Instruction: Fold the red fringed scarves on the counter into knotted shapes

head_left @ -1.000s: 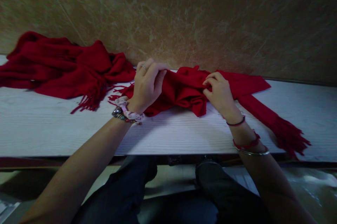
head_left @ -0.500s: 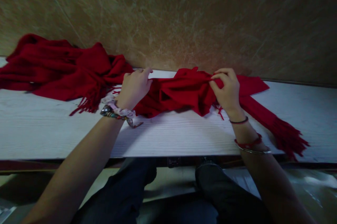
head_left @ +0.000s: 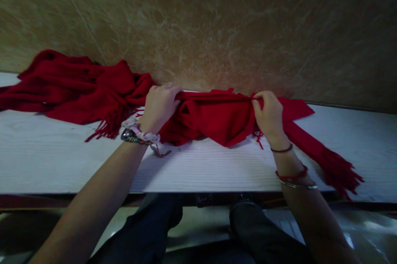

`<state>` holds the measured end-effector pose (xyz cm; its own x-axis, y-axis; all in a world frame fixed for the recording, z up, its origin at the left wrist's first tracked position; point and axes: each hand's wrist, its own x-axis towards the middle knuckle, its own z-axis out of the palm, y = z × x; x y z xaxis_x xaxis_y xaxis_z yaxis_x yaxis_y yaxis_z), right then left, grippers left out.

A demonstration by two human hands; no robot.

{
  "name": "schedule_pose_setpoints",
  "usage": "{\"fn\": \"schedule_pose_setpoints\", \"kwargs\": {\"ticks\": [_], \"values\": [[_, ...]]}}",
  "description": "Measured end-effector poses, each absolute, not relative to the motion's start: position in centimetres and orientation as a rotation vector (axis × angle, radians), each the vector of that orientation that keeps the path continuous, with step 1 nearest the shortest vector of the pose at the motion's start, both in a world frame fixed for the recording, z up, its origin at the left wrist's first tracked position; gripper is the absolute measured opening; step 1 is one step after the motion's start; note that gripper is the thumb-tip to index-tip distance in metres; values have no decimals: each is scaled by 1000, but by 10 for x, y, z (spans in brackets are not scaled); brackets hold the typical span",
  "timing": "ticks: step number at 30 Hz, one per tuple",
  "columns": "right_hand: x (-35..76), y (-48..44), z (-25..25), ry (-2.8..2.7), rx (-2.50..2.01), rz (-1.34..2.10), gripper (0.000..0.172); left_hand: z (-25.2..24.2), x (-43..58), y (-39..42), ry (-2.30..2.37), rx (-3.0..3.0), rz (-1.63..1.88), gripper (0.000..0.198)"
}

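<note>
A red scarf (head_left: 221, 121) lies in the middle of the white tabletop (head_left: 198, 169), its upper edge stretched between my two hands. My left hand (head_left: 161, 104) is closed on the left part of that edge, fingers curled over the cloth. At the other end, my right hand (head_left: 269, 111) pinches the edge between thumb and fingers. Between them the cloth hangs in loose folds onto the table. To the right of my right hand, a flat red strip with a fringed end (head_left: 341, 175) reaches toward the table's front edge; whether it belongs to the same scarf is hidden.
A crumpled heap of red fringed fabric (head_left: 83, 88) lies on the left of the table, close to my left hand. A brown marbled wall (head_left: 198, 28) rises directly behind the narrow table. My legs (head_left: 149, 231) are below its front edge.
The scarf's upper edge is now pulled straighter between my hands, and the cloth below has spread flatter. My right fingers have closed more on it. The view has tilted slightly upward.
</note>
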<state>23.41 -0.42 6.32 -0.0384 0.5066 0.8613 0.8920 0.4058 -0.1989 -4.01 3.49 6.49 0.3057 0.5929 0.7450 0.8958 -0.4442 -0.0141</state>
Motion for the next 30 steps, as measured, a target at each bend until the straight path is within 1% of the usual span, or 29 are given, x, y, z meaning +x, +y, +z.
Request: {"fn": "schedule_pose_setpoints", "kwargs": {"ticks": [2, 3, 6, 8, 10, 12, 13, 15, 17, 20, 23, 25, 26, 28, 30], "values": [[239, 10, 51, -1653, -1314, -336, 5, 64, -43, 38, -1404, -2177, -745, 16], [239, 14, 48, -1622, -1317, -263, 5, 64, -44, 38, -1431, -2149, -751, 17], [232, 10, 49, -1668, -1222, -123, 3, 67, -47, 34, -1516, -1975, -919, 21], [221, 1, 52, -1811, -1149, -96, 2, 68, -50, 30, -1610, -1926, -891, 22], [210, -6, 53, -1937, -1109, -109, 3, 65, -50, 30, -1610, -2046, -773, 27], [203, -8, 51, -1977, -1098, -144, 4, 62, -47, 31, -1459, -2322, -653, 31], [202, -8, 50, -1953, -1101, -167, 4, 60, -45, 32, -1369, -2463, -613, 30], [205, -5, 48, -1826, -1110, -220, 4, 59, -41, 33, -1257, -2628, -597, 21], [211, -2, 48, -1671, -1096, -252, 4, 61, -38, 34, -1207, -2625, -658, 14], [217, -2, 50, -1544, -1060, -283, 5, 67, -37, 31, -1109, -2529, -856, 10], [218, -5, 53, -1522, -1060, -353, 7, 72, -38, 27, -1079, -2342, -1266, 7], [217, -5, 52, -1624, -1065, -358, 8, 74, -41, 26, -1099, -2101, -1557, 13], [217, -3, 50, -1724, -1073, -341, 9, 74, -43, 26, -1121, -1985, -1648, 15], [219, 3, 44, -1963, -1118, -284, 13, 71, -46, 30, -1196, -1836, -1688, 15], [222, 9, 37, -2145, -1176, -222, 17, 65, -48, 36, -1295, -1887, -1555, 11]]}}
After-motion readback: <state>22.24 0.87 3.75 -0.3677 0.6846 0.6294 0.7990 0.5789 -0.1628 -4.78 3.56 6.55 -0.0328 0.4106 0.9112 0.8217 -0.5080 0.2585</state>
